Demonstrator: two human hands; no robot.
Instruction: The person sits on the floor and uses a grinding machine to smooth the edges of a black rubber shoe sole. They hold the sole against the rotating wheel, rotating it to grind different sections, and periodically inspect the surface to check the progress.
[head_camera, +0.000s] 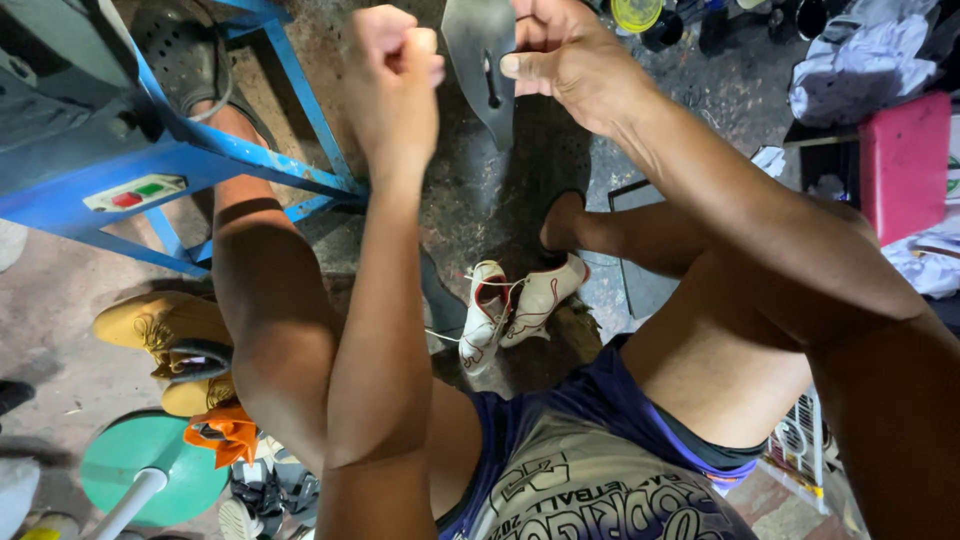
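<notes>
The right hand (565, 55) pinches a flat, dull grey shoe sole (482, 60), pointed and slotted, high above the white shoes (510, 310). Beside the sole, the left hand (392, 75) is balled tight; whether it holds anything I cannot tell. Below lies rough, stained concrete floor (470, 200).

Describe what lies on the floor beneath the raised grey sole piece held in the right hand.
Below the grey sole piece pinched by the right hand is dark, stained concrete floor, with white-and-red shoes nearer the person. The piece and both forearms cover part of the floor.

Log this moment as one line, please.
right hand: holds dark slotted piece | left hand: fisted beside it | white shoes on floor
</notes>
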